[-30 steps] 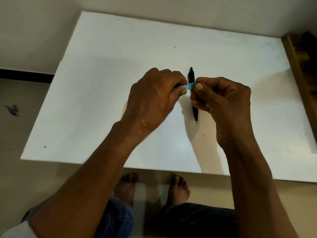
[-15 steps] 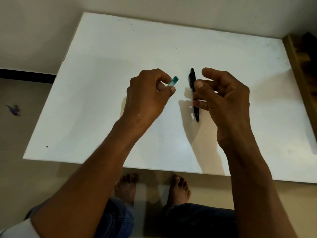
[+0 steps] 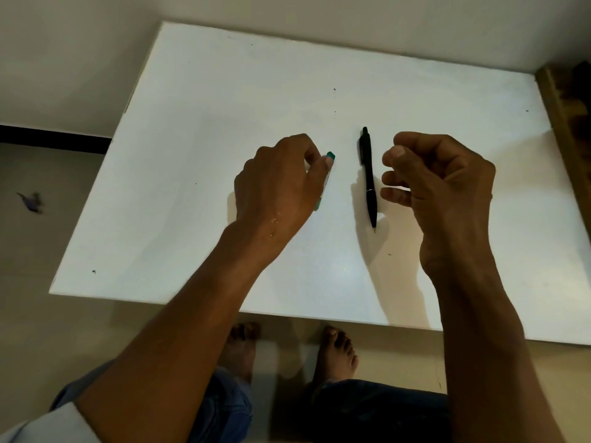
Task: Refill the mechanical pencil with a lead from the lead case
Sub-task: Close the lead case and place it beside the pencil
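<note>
The black mechanical pencil (image 3: 368, 177) lies on the white table (image 3: 198, 123), tip pointing toward me. My left hand (image 3: 278, 183) is just left of it and grips the clear lead case (image 3: 329, 156) with teal ends, held low against the tabletop along my fingers. My right hand (image 3: 438, 183) hovers just right of the pencil without touching it. Its fingers are curled and the thumb is near the index finger. No lead shows between them; one would be too thin to make out.
The table's near edge (image 3: 287, 311) is above my bare feet (image 3: 335, 353) on the beige floor. A wooden piece (image 3: 566, 123) runs along the table's right side. A small purple scrap (image 3: 32, 201) lies on the floor at left.
My hands, joined at the lead case a second ago, have parted. The left hand has lowered the case to the table left of the pencil; the right has drawn back to the right.
</note>
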